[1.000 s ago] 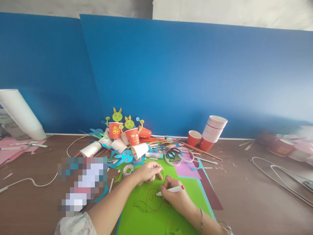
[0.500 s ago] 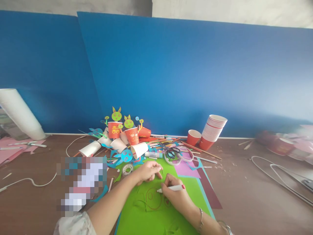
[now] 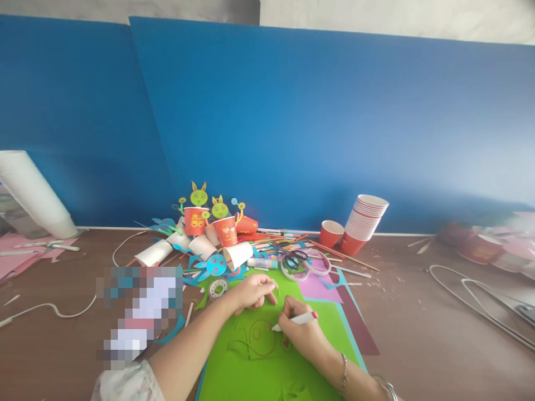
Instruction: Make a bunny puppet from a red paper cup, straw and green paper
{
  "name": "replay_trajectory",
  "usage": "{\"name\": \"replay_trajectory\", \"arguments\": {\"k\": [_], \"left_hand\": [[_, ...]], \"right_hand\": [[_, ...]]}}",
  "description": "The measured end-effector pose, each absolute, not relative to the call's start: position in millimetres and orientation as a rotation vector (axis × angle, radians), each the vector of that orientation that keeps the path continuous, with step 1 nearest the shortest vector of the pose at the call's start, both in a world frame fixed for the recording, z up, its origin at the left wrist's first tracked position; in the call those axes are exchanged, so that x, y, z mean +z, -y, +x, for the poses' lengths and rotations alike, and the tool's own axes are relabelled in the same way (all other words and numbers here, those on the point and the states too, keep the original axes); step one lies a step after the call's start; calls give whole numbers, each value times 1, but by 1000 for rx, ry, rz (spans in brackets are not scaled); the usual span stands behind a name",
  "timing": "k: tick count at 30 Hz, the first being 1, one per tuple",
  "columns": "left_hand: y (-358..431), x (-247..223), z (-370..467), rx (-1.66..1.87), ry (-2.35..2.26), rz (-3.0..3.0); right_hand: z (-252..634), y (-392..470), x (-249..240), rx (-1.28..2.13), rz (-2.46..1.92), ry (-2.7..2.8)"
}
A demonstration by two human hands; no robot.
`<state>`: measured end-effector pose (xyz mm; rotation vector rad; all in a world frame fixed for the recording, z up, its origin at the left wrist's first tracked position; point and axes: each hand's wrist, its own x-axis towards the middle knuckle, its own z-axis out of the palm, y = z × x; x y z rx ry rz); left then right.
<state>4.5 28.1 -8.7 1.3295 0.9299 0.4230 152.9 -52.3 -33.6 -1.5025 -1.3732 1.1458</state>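
My right hand (image 3: 301,326) grips a white marker (image 3: 298,319) with a red end, its tip low at the right edge of a round red outline. That outline (image 3: 262,355) is drawn on a piece of green paper and has a smaller ring inside it. A small heart in a ring (image 3: 286,343) lies partly under my right hand. My left hand (image 3: 253,291) rests above the drawing, fingers loosely stretched and apart. Beneath both hands lies a green sheet (image 3: 234,381), with curled green scraps (image 3: 296,390) near its lower edge.
Beyond my hands are scissors (image 3: 296,259), a tape roll (image 3: 218,289), a glue stick (image 3: 262,263) and rabbit-faced paper cups (image 3: 226,231). Stacked cups (image 3: 364,218) lean at the back right before a blue partition (image 3: 267,122). A white cable (image 3: 472,306) crosses the right side.
The marker tip has shifted slightly right, towards the outline's right edge, and my right hand has moved a little with it. My left hand stays in place.
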Motion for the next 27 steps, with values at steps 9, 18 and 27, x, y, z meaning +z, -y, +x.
{"name": "replay_trajectory", "arguments": {"k": [9,18,27], "left_hand": [[-28,-8,4,433,-917,1321],[-28,-8,4,429,-923,1325],[-29,-10,4,421,-928,1336]], "right_hand": [[153,55,-30,1179,-1468,1405],[150,55,-28,1202,-1486,1439],[149,56,-30,1181,-1493,1462]]}}
